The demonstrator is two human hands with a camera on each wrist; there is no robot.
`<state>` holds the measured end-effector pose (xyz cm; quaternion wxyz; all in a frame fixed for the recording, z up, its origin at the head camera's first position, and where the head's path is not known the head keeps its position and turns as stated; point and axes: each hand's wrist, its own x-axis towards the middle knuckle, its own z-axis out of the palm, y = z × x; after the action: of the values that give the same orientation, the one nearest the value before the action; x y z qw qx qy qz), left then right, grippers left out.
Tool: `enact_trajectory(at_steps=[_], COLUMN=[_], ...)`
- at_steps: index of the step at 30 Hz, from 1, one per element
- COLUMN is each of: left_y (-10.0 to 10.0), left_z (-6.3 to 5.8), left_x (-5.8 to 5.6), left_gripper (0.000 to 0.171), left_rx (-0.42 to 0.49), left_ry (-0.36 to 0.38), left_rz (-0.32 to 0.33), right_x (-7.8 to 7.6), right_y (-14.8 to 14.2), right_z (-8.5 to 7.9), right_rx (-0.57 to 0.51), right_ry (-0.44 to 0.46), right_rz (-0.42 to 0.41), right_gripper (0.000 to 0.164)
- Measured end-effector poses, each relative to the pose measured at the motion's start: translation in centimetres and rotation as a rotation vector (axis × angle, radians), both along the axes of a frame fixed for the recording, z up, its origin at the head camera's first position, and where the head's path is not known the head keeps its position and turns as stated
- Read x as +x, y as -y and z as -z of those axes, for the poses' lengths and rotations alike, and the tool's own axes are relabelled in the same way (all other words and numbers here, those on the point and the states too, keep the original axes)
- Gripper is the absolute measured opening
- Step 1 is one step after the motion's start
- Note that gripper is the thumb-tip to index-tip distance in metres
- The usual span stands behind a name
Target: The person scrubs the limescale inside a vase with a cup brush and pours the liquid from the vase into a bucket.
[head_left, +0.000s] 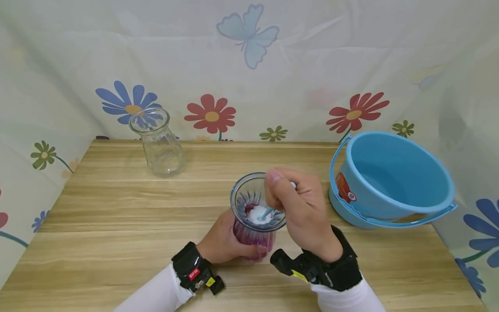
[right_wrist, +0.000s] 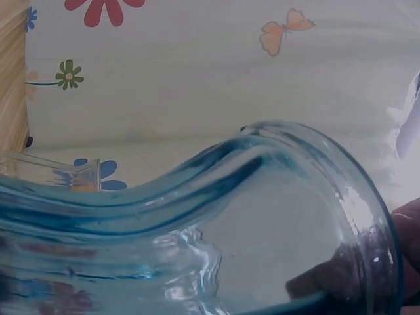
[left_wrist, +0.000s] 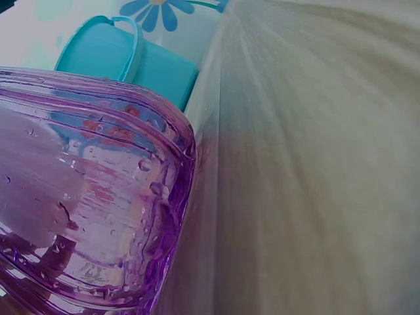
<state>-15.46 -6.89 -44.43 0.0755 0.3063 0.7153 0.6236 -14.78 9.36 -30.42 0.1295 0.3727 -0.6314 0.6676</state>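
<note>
My left hand (head_left: 220, 242) grips a ribbed glass vase (head_left: 251, 236), bluish at the flared rim and purple-pink lower down. The vase leans a little above the wooden table. My right hand (head_left: 304, 210) holds the thin blue handle of a brush over the vase's mouth. Inside, the white brush head (head_left: 259, 215) is partly visible; most of the handle is hidden by my fingers. Water drops dot the purple base of the vase (left_wrist: 111, 203) in the left wrist view. The right wrist view has the blue rim of the vase (right_wrist: 308, 131) close up, with fingers (right_wrist: 410, 239) beside it.
A clear glass vase (head_left: 163, 151) stands at the back left of the wooden table (head_left: 97, 216). To the right is a light-blue bucket (head_left: 351, 203) with its handle lowered. A flower-printed cloth (head_left: 296, 86) hangs behind and along the sides.
</note>
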Motion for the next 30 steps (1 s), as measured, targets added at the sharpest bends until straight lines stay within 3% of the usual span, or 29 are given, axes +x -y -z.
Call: enact_trajectory(at_steps=[8, 16, 25, 30], left_y=[0.0, 0.0, -0.1, -0.1], left_z=[0.2, 0.1, 3.3, 3.4], left_x=[-0.1, -0.1, -0.9, -1.1], left_gripper=[0.083, 0.082, 0.085, 0.085], left_rx=[-0.006, 0.012, -0.03, -0.054], left_ry=[-0.018, -0.003, -0.021, -0.02], left_rz=[-0.001, -0.002, -0.035, -0.046], right_x=[-0.1, 0.0, 0.2, 0.3], right_y=[-0.2, -0.1, -0.2, -0.8], right_z=[0.2, -0.1, -0.4, -0.4], right_rx=[0.084, 0.0, -0.174, -0.212], right_ry=[0.047, 0.025, -0.021, -0.043], right_rz=[0.009, -0.012, -0.093, -0.122], right_gripper=[0.041, 0.038, 0.034, 0.031])
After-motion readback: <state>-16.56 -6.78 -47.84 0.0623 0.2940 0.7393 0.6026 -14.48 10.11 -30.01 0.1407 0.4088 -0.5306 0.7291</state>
